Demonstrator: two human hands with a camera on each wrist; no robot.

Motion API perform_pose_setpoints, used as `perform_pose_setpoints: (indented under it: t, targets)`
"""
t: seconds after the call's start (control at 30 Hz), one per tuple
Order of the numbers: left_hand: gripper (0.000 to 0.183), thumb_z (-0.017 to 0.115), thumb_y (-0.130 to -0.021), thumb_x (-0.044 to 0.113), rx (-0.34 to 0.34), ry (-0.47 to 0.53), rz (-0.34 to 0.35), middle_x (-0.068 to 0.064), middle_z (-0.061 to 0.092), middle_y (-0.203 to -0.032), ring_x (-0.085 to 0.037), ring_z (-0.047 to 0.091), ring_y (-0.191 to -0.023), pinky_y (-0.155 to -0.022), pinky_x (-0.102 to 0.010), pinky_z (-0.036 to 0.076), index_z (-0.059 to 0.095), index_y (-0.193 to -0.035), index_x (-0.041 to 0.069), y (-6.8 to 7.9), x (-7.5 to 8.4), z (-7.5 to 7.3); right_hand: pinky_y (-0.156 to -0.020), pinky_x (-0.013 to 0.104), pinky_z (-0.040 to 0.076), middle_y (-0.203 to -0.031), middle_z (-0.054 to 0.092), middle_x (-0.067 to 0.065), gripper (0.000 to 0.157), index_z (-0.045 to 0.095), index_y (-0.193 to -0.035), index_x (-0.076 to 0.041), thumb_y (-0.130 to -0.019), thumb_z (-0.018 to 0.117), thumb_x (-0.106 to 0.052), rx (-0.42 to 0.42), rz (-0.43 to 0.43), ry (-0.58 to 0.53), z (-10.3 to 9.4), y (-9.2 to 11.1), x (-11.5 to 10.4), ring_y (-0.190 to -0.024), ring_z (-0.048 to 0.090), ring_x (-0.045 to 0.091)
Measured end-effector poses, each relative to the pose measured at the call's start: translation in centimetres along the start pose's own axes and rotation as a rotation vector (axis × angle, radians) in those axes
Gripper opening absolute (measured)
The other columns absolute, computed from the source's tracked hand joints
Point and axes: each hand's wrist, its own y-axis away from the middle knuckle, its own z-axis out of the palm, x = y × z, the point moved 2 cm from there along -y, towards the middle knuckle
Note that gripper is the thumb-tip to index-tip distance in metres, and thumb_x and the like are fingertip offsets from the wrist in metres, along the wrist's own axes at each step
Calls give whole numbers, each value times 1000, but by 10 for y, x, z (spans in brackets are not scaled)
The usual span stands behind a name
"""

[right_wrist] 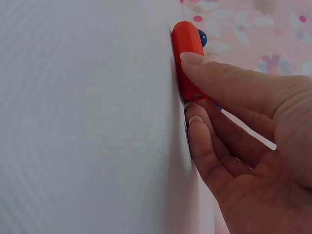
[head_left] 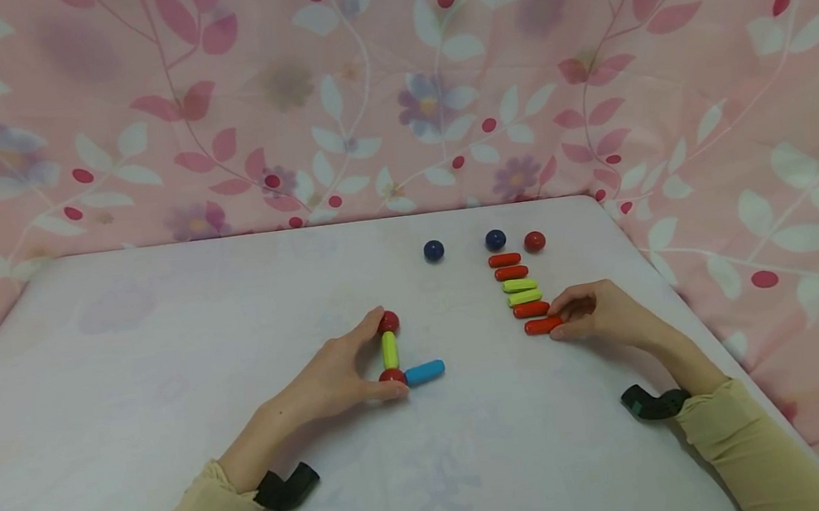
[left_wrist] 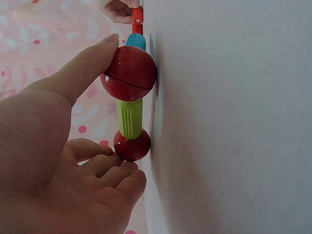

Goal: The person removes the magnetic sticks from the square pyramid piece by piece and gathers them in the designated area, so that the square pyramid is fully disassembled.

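Note:
In the head view my left hand (head_left: pixel 328 378) holds a joined toy piece between thumb and fingers. A yellow-green rod (head_left: pixel 389 350) links two red balls, a far ball (head_left: pixel 389 322) and a near ball (head_left: pixel 392 377). From the near ball a blue rod (head_left: pixel 425 372) sticks out to the right. The left wrist view has the thumb against the near ball (left_wrist: pixel 129 73) and fingertips at the far ball (left_wrist: pixel 132 145). Over on the right, my right hand (head_left: pixel 603 318) pinches the nearest red rod (head_left: pixel 543 325) of a column. Its thumb lies along that red rod (right_wrist: pixel 187 58) in the right wrist view.
Beyond the pinched rod, the column continues with another red rod (head_left: pixel 531 309), yellow-green rods (head_left: pixel 521 291) and farther red rods (head_left: pixel 508 267). At its far end are two dark blue balls (head_left: pixel 434 251) and a red ball (head_left: pixel 535 241). A floral curtain (head_left: pixel 392 91) borders the white table (head_left: pixel 168 381).

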Motion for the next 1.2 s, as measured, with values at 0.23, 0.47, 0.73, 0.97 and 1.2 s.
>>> perform_pose_setpoints:
  t: [0.23, 0.47, 0.73, 0.97, 1.2]
  targets:
    - [111, 83, -76, 53, -2, -8, 0, 1, 26, -165, -23, 21, -153, -119, -53, 29, 20, -161, 18, -1, 1, 1, -76, 22, 53, -102, 72, 4, 28, 74, -107, -12, -83, 83, -25, 5, 3, 7, -2, 1, 2, -90, 63, 19]
    - [111, 83, -76, 52, -4, -5, -4, 1, 27, -165, -23, 21, -153, -119, -54, 29, 20, -161, 18, -1, 2, 1, -74, 21, 53, -100, 71, 5, 30, 73, -106, -12, -82, 84, -27, 23, 3, 7, -2, 1, 4, -86, 63, 19]
    - [111, 83, -76, 53, -8, -19, -8, 1, 27, -165, -23, 21, -153, -119, -53, 29, 20, -161, 18, -3, 2, 2, -74, 22, 53, -96, 71, 3, 30, 74, -104, -14, -81, 84, -31, 26, 1, 33, -5, 1, 5, -84, 63, 20]
    - [111, 83, -76, 53, -9, -21, -5, 1, 27, -165, -23, 21, -153, -119, -53, 29, 20, -161, 19, -3, 3, 3, -78, 22, 55, -98, 72, 2, 31, 73, -109, -11, -89, 76, -34, 141, -51, 48, -20, 5, -39, -90, 66, 18]
    - [112, 83, -76, 53, 4, -21, -6, -1, 28, -164, -25, 22, -153, -119, -53, 28, 20, -161, 17, -2, 1, 2, -78, 24, 56, -96, 71, -1, 22, 73, -104, -15, -88, 79, -29, 117, -245, -7, 9, -20, -117, -87, 67, 14]
